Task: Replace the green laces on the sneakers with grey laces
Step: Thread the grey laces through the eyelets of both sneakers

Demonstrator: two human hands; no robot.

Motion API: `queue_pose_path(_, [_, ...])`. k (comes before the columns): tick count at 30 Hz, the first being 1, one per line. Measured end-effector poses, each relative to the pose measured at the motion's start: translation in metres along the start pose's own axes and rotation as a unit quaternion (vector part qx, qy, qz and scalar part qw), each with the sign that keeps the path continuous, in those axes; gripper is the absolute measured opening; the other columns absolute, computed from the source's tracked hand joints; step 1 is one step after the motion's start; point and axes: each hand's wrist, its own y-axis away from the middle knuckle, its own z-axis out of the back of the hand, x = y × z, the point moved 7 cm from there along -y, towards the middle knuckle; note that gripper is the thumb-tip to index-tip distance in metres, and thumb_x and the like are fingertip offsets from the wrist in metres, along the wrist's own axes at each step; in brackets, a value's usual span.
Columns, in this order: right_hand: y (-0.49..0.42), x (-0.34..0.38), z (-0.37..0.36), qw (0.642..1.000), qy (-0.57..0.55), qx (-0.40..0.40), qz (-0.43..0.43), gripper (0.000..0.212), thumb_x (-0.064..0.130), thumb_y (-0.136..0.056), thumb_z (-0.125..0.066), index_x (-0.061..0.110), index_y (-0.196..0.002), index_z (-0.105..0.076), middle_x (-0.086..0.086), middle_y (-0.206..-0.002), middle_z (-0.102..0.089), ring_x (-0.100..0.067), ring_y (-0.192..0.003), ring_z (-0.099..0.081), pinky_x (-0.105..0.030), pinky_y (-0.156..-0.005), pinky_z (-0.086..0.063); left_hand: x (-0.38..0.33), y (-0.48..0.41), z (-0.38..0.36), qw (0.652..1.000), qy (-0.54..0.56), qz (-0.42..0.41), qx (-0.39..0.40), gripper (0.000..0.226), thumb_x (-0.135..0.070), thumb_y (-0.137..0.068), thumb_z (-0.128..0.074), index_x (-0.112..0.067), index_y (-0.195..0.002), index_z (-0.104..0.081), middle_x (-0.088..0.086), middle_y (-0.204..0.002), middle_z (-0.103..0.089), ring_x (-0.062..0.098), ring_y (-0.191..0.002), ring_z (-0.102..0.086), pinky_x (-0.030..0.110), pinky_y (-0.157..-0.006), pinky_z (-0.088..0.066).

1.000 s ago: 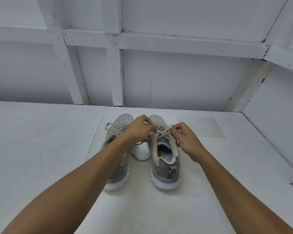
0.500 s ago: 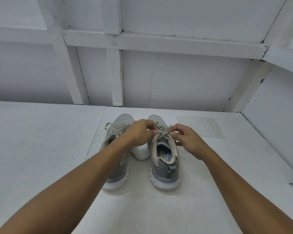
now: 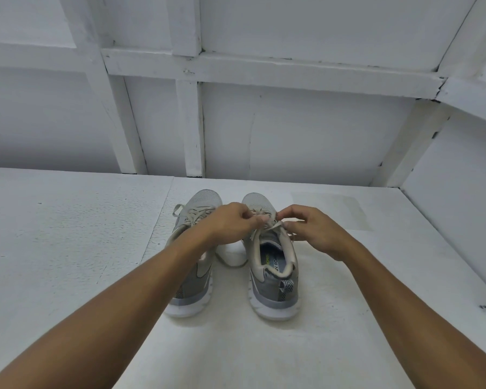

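Observation:
Two grey sneakers with white soles stand side by side, toes pointing away from me. The left sneaker [image 3: 192, 282] is laced with a pale grey lace and my left forearm crosses over it. Above the right sneaker [image 3: 272, 279], my left hand [image 3: 233, 223] and my right hand [image 3: 314, 231] each pinch a strand of its pale grey lace [image 3: 275, 226] at the top eyelets, with the fingertips almost touching. No green lace is visible.
The shoes rest on a white painted table [image 3: 68, 248]. A white panelled wall [image 3: 292, 130] rises right behind it, and a side wall [image 3: 460, 209] closes in on the right.
Both hands have shifted slightly away from me along the right sneaker, still pinching the lace; the loose loop that hung between the shoes has been drawn in.

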Motion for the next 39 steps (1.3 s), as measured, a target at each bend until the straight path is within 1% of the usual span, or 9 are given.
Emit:
queue_pose_path(2, [0.000, 0.000, -0.002, 1.000, -0.009, 0.009, 0.011, 0.016, 0.013, -0.097, -0.056, 0.021, -0.101, -0.069, 0.005, -0.101, -0.071, -0.012, -0.093, -0.068, -0.029, -0.083, -0.057, -0.001, 0.001, -0.003, 1.000, -0.026, 0.003, 0.017, 0.048, -0.061, -0.082, -0.063, -0.017, -0.103, -0.062, -0.005, -0.094, -0.064, 0.012, -0.088, -0.058, 0.026, -0.068, -0.042])
queue_pose_path(7, [0.002, 0.001, -0.004, 0.999, -0.003, -0.026, 0.032, 0.013, 0.009, -0.099, -0.051, 0.013, -0.091, -0.061, -0.001, -0.101, -0.067, -0.012, -0.085, -0.064, -0.019, -0.070, -0.053, -0.004, -0.001, -0.004, 0.999, -0.033, 0.001, -0.008, 0.039, -0.036, -0.075, -0.078, -0.016, -0.106, -0.064, -0.001, -0.105, -0.065, 0.018, -0.095, -0.059, 0.032, -0.079, -0.048])
queue_pose_path(10, [0.001, -0.002, -0.004, 1.000, -0.010, -0.027, -0.005, 0.017, 0.018, -0.103, -0.042, 0.015, -0.091, -0.053, -0.002, -0.110, -0.066, -0.021, -0.098, -0.064, -0.027, -0.078, -0.054, -0.001, 0.000, -0.007, 1.000, 0.003, 0.010, -0.015, 0.033, -0.032, -0.075, -0.079, -0.015, -0.100, -0.065, 0.000, -0.095, -0.066, 0.017, -0.084, -0.059, 0.030, -0.071, -0.046])
queue_pose_path(15, [0.003, 0.001, -0.004, 0.994, -0.098, -0.015, -0.037, 0.021, 0.018, -0.103, -0.040, 0.013, -0.094, -0.058, 0.000, -0.116, -0.067, -0.017, -0.096, -0.065, -0.033, -0.084, -0.053, 0.009, -0.001, -0.012, 0.999, 0.038, 0.008, -0.022, 0.036, -0.044, -0.074, -0.076, -0.015, -0.093, -0.066, 0.004, -0.094, -0.069, 0.021, -0.091, -0.064, 0.042, -0.085, -0.051])
queue_pose_path(19, [0.005, -0.008, -0.003, 0.997, -0.079, 0.013, -0.019, 0.017, 0.009, -0.099, -0.050, 0.011, -0.102, -0.067, 0.001, -0.119, -0.066, -0.017, -0.106, -0.064, -0.031, -0.082, -0.057, 0.013, 0.000, -0.011, 0.994, 0.092, -0.003, -0.052, 0.032, -0.036, -0.091, -0.059, -0.005, -0.092, -0.069, 0.015, -0.090, -0.071, 0.022, -0.081, -0.064, 0.042, -0.081, -0.051])
queue_pose_path(24, [0.004, -0.014, -0.005, 0.996, -0.088, 0.005, 0.002, 0.013, 0.009, -0.098, -0.055, 0.011, -0.101, -0.068, -0.002, -0.110, -0.069, -0.019, -0.104, -0.065, -0.034, -0.082, -0.057, 0.011, 0.000, -0.010, 0.991, 0.106, -0.005, -0.079, 0.013, -0.030, -0.094, -0.059, -0.018, -0.090, -0.064, -0.001, -0.088, -0.068, 0.020, -0.083, -0.063, 0.036, -0.083, -0.049])
queue_pose_path(32, [0.001, -0.014, -0.004, 0.999, -0.020, -0.024, -0.013, 0.016, 0.021, -0.100, -0.054, 0.012, -0.098, -0.067, -0.002, -0.099, -0.069, -0.016, -0.096, -0.065, -0.029, -0.078, -0.059, -0.001, 0.004, -0.001, 0.980, 0.162, -0.016, -0.117, 0.013, -0.031, -0.095, -0.057, -0.020, -0.090, -0.058, -0.001, -0.095, -0.065, 0.019, -0.090, -0.061, 0.037, -0.081, -0.048])
queue_pose_path(36, [-0.001, -0.010, -0.001, 1.000, 0.003, -0.016, -0.024, 0.017, 0.023, -0.098, -0.057, 0.010, -0.096, -0.068, -0.009, -0.100, -0.069, -0.022, -0.097, -0.066, -0.030, -0.079, -0.059, 0.007, 0.006, -0.007, 0.989, 0.112, 0.012, -0.091, 0.017, -0.030, -0.094, -0.058, -0.018, -0.104, -0.063, -0.002, -0.101, -0.066, 0.016, -0.094, -0.061, 0.031, -0.084, -0.047])
queue_pose_path(39, [-0.003, -0.008, -0.001, 0.999, 0.022, 0.005, -0.038, 0.020, 0.023, -0.100, -0.053, 0.009, -0.093, -0.065, -0.013, -0.100, -0.068, -0.025, -0.095, -0.065, -0.035, -0.082, -0.059, 0.006, 0.010, -0.013, 0.990, 0.104, 0.004, -0.092, 0.016, -0.029, -0.095, -0.059, -0.017, -0.098, -0.068, 0.000, -0.095, -0.069, 0.016, -0.090, -0.061, 0.026, -0.078, -0.043])
